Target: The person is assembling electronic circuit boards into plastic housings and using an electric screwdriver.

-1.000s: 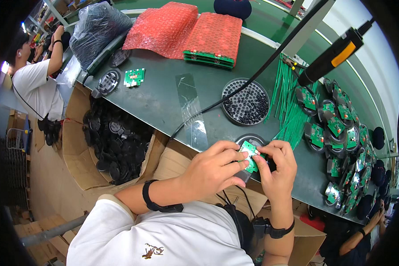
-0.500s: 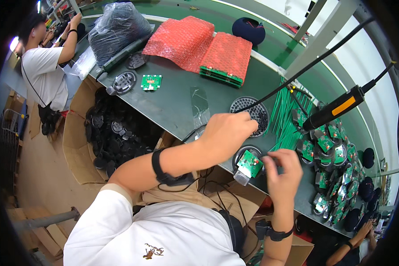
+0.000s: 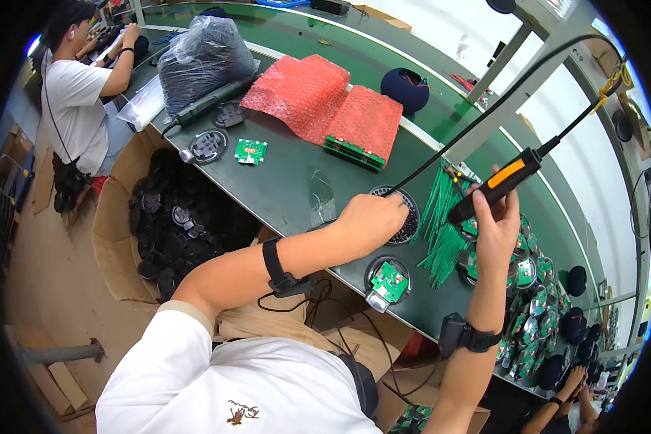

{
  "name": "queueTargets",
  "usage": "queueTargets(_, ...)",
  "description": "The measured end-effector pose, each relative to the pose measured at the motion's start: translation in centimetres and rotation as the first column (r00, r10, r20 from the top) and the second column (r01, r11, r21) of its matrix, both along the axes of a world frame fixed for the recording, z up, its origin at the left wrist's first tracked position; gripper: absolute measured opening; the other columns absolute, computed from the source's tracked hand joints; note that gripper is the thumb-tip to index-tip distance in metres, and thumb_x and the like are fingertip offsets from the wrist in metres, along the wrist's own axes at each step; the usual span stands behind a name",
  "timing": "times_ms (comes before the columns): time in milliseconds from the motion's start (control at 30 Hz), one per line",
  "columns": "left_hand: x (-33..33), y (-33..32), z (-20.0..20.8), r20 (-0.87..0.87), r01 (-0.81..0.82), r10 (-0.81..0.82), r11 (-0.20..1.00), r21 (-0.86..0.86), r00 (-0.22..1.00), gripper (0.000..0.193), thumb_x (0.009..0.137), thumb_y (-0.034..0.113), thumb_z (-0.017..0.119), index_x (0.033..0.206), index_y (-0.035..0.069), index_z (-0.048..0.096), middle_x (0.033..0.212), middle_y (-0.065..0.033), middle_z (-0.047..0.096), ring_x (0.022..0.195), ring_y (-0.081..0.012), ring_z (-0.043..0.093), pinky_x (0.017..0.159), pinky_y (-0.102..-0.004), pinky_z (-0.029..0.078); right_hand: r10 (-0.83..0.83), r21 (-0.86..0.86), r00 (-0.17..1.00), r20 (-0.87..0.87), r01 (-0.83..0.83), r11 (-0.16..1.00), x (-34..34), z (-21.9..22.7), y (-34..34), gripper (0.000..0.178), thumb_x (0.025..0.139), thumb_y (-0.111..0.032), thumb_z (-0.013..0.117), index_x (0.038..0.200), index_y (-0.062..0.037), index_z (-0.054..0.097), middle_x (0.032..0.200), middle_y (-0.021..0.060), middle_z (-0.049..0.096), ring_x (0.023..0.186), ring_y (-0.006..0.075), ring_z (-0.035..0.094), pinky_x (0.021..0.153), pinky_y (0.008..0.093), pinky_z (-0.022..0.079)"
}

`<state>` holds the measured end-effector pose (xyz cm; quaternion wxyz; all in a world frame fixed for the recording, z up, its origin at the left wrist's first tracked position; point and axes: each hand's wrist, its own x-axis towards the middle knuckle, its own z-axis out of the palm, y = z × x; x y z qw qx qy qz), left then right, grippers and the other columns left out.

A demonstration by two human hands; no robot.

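Observation:
My right hand (image 3: pixel 498 235) is raised at the right with its fingers wrapped round a black electric screwdriver (image 3: pixel 493 189) with an orange stripe, which hangs from a cord. My left hand (image 3: pixel 372 224) reaches to a round dish (image 3: pixel 412 230) of small black pieces, fingers bent together at its edge; whatever they pinch is hidden. Just in front of it, near the table edge, a round black housing (image 3: pixel 373 278) lies with a green circuit board (image 3: pixel 390 281) on it. Neither hand touches this housing.
Green ties (image 3: pixel 435 224) lie right of the dish, beside a heap of housings with boards (image 3: pixel 532 325). Red bubble wrap (image 3: pixel 296 94) and stacked boards (image 3: pixel 354 153) stand farther back. A carton (image 3: pixel 116 246) holds black parts. A black cable (image 3: pixel 477 123) slants overhead. A co-worker (image 3: pixel 79 94) sits at left.
My right hand has left the housing and board, risen to the right and taken hold of the screwdriver. My left hand stays by the dish, its fingers now lower at the black pieces.

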<state>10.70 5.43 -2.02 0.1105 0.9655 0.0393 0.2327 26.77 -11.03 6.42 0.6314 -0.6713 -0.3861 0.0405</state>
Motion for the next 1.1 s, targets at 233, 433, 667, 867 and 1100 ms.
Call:
queueTargets(233,-2.8,0.2,0.5,0.337,0.287,-0.131,0.835,-0.470,0.932,0.008,0.092,-0.001,0.067,0.100,0.000,0.066,0.093,-0.0134,0.068,0.075,-0.0299,0.071,0.063,-0.0375,0.057,0.478,0.283,0.828,-0.294,-0.402,0.871,-6.2,1.0,-2.3,0.046,0.085,-0.008,0.075,0.127,-0.0009,0.055,0.099,0.0050,0.055,0.083,0.0164,0.062,0.081,0.0396,0.059)
queueTargets(433,-6.5,-1.1,1.6,0.102,0.202,-0.215,0.518,-0.831,0.971,0.007,0.094,-0.001,0.070,0.100,-0.002,0.072,0.092,-0.0100,0.069,0.070,-0.0148,0.072,0.062,-0.0292,0.057,0.612,0.300,0.733,-0.298,-0.537,0.788,-8.5,2.7,-3.4,0.048,0.089,-0.031,0.084,0.113,-0.0048,0.051,0.070,-0.0011,0.052,0.064,0.0129,0.059,0.067,0.0326,0.054)
queueTargets(667,-7.3,-2.4,0.5,0.112,0.204,-0.212,0.481,-0.853,0.971,0.011,0.090,-0.002,0.074,0.101,-0.002,0.072,0.091,-0.0095,0.072,0.076,-0.0157,0.073,0.068,-0.0284,0.058,0.376,0.403,0.872,-0.315,-0.236,0.884,-10.2,1.8,-1.6,0.027,0.099,-0.015,0.069,0.116,-0.0026,0.053,0.067,-0.0010,0.047,0.053,0.0108,0.048,0.058,0.0304,0.046)
queueTargets(867,-7.3,-2.9,-0.5,0.155,0.229,-0.190,0.469,-0.853,0.969,0.013,0.086,-0.001,0.079,0.097,0.000,0.073,0.089,-0.0091,0.073,0.080,-0.0169,0.073,0.070,-0.0302,0.057,0.288,0.474,0.910,-0.298,-0.120,0.872,-11.2,1.6,0.3,0.021,0.097,-0.004,0.067,0.115,-0.0011,0.055,0.068,0.0016,0.051,0.053,0.0103,0.047,0.057,0.0309,0.045)
queueTargets(1100,-7.0,-3.1,-1.0,0.209,0.250,-0.139,0.631,-0.735,0.968,0.016,0.084,-0.002,0.079,0.099,0.001,0.074,0.091,-0.0090,0.073,0.079,-0.0175,0.072,0.068,-0.0301,0.057,0.264,0.492,0.930,-0.255,-0.111,0.864,-12.1,1.6,0.7,0.022,0.097,-0.004,0.069,0.113,-0.0014,0.054,0.066,0.0024,0.052,0.051,0.0106,0.048,0.055,0.0306,0.046)
